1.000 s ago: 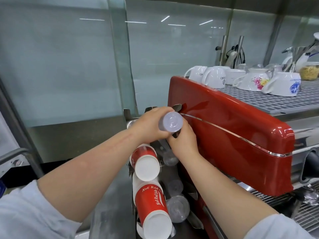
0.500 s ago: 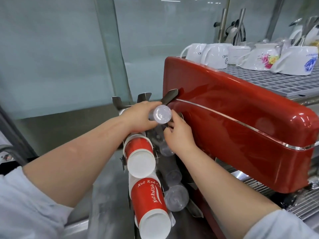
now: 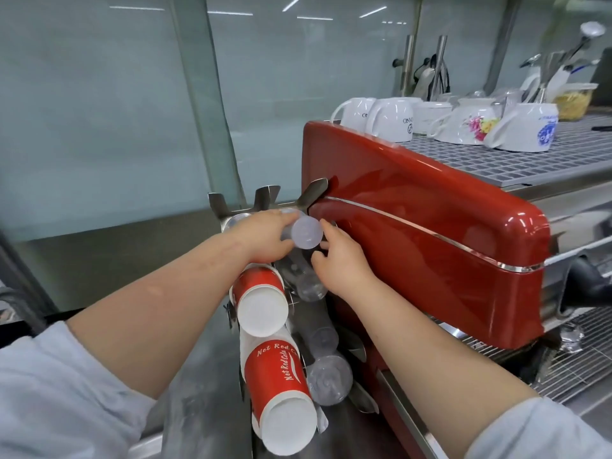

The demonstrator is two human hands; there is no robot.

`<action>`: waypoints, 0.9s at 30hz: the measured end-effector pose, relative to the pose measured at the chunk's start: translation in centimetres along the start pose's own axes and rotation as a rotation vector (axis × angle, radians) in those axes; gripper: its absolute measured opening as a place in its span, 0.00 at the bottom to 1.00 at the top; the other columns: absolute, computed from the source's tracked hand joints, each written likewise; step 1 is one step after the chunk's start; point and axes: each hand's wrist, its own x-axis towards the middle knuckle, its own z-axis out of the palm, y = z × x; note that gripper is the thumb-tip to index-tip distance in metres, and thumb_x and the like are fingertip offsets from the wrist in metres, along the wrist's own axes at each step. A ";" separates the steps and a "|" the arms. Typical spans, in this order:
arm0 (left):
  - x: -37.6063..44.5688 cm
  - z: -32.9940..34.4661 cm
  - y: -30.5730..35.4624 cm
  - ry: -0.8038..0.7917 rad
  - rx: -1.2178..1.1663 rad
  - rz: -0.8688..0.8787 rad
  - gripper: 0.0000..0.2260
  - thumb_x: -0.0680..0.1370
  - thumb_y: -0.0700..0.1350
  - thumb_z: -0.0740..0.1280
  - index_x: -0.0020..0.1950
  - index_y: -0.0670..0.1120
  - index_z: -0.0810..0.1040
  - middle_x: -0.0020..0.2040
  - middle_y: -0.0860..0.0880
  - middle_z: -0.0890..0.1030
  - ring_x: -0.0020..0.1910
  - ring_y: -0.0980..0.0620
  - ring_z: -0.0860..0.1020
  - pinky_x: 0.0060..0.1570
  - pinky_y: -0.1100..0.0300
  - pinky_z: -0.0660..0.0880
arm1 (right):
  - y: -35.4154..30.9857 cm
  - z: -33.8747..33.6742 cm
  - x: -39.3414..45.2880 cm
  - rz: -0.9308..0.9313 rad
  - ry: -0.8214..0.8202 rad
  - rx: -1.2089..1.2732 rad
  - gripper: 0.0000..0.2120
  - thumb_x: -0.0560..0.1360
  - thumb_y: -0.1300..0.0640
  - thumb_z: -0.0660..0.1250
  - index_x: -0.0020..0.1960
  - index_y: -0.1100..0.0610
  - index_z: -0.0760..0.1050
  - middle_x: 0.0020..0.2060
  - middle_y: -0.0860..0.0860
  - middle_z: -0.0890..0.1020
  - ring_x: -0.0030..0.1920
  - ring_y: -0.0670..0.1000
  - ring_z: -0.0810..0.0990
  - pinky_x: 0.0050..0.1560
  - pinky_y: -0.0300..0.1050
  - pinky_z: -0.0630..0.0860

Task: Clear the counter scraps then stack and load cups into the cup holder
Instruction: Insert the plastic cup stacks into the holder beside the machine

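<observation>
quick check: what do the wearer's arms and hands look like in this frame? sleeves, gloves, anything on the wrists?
Both hands are bare, no gloves: left hand, right hand. Forearms are uncovered. Each arm has a pale grey-blue fabric sleeve pushed up near the elbow: left sleeve, right sleeve. No watch, bracelet or ring is visible on either wrist or hand.

Café counter (red espresso machine (image 3: pixel 430 246), mugs (image 3: pixel 390 122))

Red machine (image 3: pixel 414 233) crowds holder's (image 3: pixel 265 197) right (left open).
</observation>
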 end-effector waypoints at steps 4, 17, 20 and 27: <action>-0.8 -0.4 0.2 -0.013 0.000 -0.019 0.25 0.77 0.50 0.65 0.74 0.51 0.67 0.69 0.43 0.75 0.66 0.42 0.73 0.64 0.49 0.71 | -0.3 -0.6 -0.7 -0.006 -0.012 -0.015 0.28 0.75 0.66 0.62 0.74 0.55 0.65 0.70 0.55 0.71 0.67 0.54 0.73 0.68 0.45 0.69; -4.0 -2.0 -0.1 -0.142 0.086 0.031 0.25 0.78 0.52 0.64 0.75 0.59 0.66 0.72 0.49 0.72 0.71 0.47 0.70 0.69 0.50 0.67 | -1.2 -2.5 -3.0 0.066 -0.098 -0.103 0.25 0.76 0.57 0.64 0.72 0.53 0.68 0.64 0.54 0.77 0.63 0.54 0.76 0.65 0.45 0.71; -4.8 -2.1 0.0 -0.139 0.079 0.058 0.22 0.80 0.50 0.61 0.75 0.57 0.66 0.74 0.48 0.70 0.73 0.47 0.66 0.72 0.51 0.63 | 0.0 -2.0 -4.6 0.037 -0.143 -0.212 0.22 0.75 0.56 0.66 0.69 0.54 0.72 0.62 0.54 0.79 0.62 0.55 0.77 0.62 0.44 0.72; -6.3 -1.9 -1.5 -0.096 0.274 0.156 0.23 0.83 0.48 0.57 0.78 0.59 0.57 0.79 0.53 0.58 0.78 0.50 0.55 0.73 0.52 0.55 | 4.6 1.5 -8.2 0.005 -0.365 -0.474 0.22 0.73 0.55 0.65 0.66 0.55 0.71 0.60 0.58 0.76 0.60 0.60 0.76 0.58 0.49 0.74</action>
